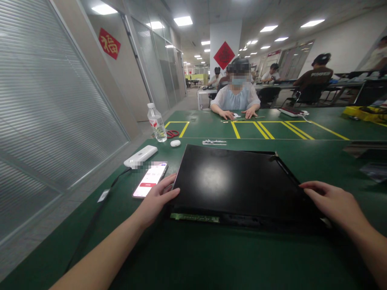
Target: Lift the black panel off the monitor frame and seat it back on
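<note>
A large glossy black flat panel [238, 181] lies on the green table [193, 257] in front of me, with a green circuit strip [195, 218] showing along its near edge. My left hand [155, 198] rests against the panel's left edge, fingers stretched along it. My right hand [334, 203] lies flat on the panel's right edge, fingers extended. Neither hand is wrapped around anything.
A phone [150, 179] with a lit screen, a white power bank [140, 156] with a cable, a water bottle [157, 123], red scissors [172, 133] and a small white case [175, 143] sit at the left. A masked person [237, 98] sits opposite; others work at tables behind.
</note>
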Tool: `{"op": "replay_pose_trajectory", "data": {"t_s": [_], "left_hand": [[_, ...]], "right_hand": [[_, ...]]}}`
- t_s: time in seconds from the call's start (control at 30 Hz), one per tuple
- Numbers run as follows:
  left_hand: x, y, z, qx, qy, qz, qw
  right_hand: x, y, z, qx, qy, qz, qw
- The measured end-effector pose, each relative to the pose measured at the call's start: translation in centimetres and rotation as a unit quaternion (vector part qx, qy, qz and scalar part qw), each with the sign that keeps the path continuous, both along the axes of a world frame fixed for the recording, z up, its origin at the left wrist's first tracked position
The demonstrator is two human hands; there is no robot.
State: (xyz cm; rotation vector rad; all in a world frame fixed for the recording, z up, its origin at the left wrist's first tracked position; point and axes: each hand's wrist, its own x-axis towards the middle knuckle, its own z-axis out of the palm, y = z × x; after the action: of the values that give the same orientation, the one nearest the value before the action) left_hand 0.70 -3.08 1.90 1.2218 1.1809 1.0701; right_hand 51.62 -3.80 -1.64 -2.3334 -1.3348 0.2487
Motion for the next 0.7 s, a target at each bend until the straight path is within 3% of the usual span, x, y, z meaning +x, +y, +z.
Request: {"op": "replay_pose_trajectory", "data": {"t_s": [0.17, 0.47, 0.7], "left_hand": [[0.2, -0.1, -0.1, 0.003, -0.057, -0.031, 0.998], [0.9, -0.5, 0.5, 0.022, -0.096, -0.027, 0.995], [0.6, -0.5, -0.3, 0.042, -0.120, -0.040, 0.991]], "right_hand": [[0.3, 0.0, -0.3, 0.006, -0.012, 0.007, 1.000], [0.8, 0.1, -0.9, 0.036, 0.025, 0.007, 0.999], [1.1, 0.4, -1.1, 0.036, 0.049, -0.013, 0.998]]}}
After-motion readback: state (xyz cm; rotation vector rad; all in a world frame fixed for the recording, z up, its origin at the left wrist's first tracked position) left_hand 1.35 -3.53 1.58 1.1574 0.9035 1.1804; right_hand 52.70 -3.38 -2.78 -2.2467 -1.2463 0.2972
